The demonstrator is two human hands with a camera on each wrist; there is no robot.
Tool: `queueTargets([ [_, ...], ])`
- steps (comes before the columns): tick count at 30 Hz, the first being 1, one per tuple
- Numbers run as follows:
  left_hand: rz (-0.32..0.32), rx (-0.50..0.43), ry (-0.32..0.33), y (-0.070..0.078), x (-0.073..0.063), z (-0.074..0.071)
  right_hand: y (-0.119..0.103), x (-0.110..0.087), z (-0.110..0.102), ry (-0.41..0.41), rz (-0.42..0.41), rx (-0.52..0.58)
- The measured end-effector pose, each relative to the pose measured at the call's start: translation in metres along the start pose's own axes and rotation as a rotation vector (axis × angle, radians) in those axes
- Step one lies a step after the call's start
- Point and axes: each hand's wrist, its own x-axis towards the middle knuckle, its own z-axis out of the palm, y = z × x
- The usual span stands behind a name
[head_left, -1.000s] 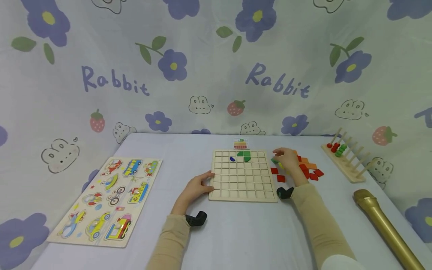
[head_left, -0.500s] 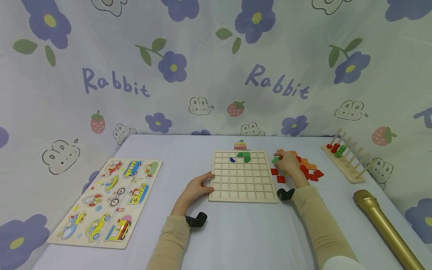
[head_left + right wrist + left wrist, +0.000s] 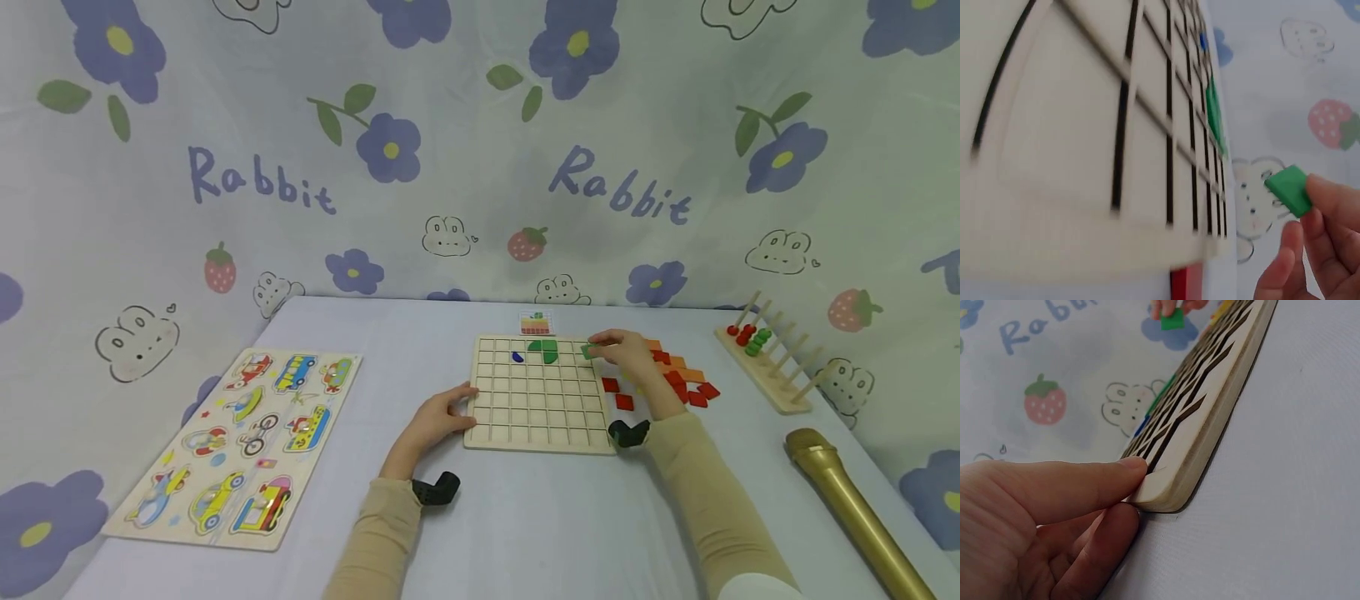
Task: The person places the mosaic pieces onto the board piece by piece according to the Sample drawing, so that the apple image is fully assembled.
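Note:
A wooden grid board (image 3: 536,400) lies flat on the white table. Green tiles (image 3: 550,345) and a small blue piece (image 3: 517,357) sit in its upper cells. My left hand (image 3: 438,414) holds the board's left edge; in the left wrist view, thumb and finger (image 3: 1094,487) meet at its corner. Over the board's upper right corner, my right hand (image 3: 628,357) pinches a green tile (image 3: 1291,189) between thumb and fingertip, apart from the board in the right wrist view. Red tiles (image 3: 624,402) and orange tiles (image 3: 690,375) lie scattered beneath and beside the right hand.
A small picture card (image 3: 536,322) lies behind the board. To the left is a vehicle peg puzzle (image 3: 247,442). On the right stand a bead rack (image 3: 765,362) with wooden pegs and a gold microphone (image 3: 855,508). A patterned cloth (image 3: 465,192) hangs behind the table.
My right hand has lifted the green tile from the pile and moved left with it to the board's upper right corner. The left hand has stayed on the board's edge.

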Motion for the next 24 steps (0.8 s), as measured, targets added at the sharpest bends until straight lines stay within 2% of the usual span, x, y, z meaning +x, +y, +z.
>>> queueTargets([
  [5, -0.003, -0.003, -0.003, -0.001, 0.001, -0.003, -0.020, 0.004, 0.020, -0.075, 0.089, 0.293],
  [8, 0.004, 0.002, -0.004, -0.002, 0.001, -0.003, -0.027, 0.011, 0.034, -0.115, 0.118, 0.348],
  [13, 0.017, -0.001, -0.022, -0.001, 0.001, -0.001, -0.029, 0.023, 0.054, -0.132, 0.087, 0.229],
  [24, 0.011, 0.015, -0.008, -0.001, 0.001, 0.000, -0.027, 0.032, 0.070, -0.068, -0.149, -0.252],
])
